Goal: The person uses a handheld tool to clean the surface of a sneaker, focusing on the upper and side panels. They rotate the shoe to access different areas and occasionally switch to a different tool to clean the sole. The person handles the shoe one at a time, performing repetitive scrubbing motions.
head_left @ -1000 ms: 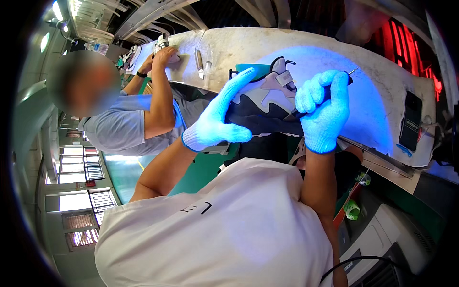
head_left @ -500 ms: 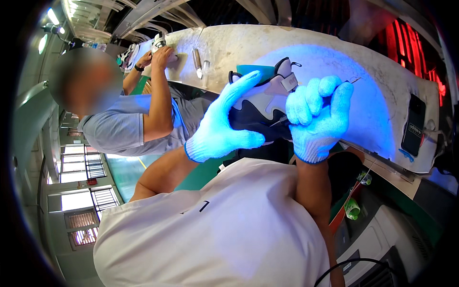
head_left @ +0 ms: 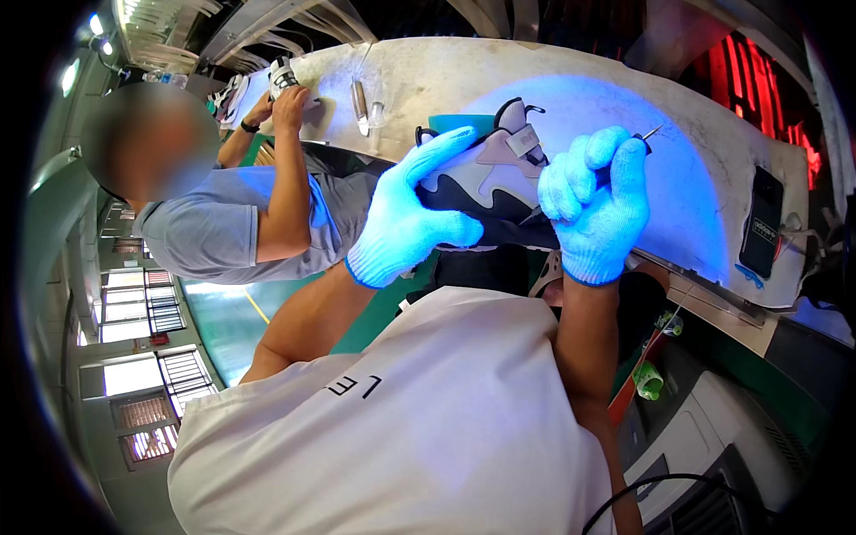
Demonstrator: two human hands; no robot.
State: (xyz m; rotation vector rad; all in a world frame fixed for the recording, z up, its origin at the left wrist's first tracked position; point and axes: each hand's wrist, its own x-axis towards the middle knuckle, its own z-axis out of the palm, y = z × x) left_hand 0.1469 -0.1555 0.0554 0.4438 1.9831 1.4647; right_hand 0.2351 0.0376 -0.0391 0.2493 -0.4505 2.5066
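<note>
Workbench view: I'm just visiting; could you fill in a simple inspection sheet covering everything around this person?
Surface: pale workbench, part of it under blue light.
Job's things: grey-and-black shoe; slim pointed tool.
Clutter: dark phone at the right end; brown-handled tool farther left.
Left hand: gloved, thumb and fingers spread against the shoe; firmness unclear.
Right hand: gloved, closed around the pointed tool.
Cables: black cable, lower right.
Surroundings: co-worker handling another shoe; red glow behind.

Lettering [head_left: 370, 387] on white shirt [head_left: 446, 437] and black phone [head_left: 765, 196]
</note>
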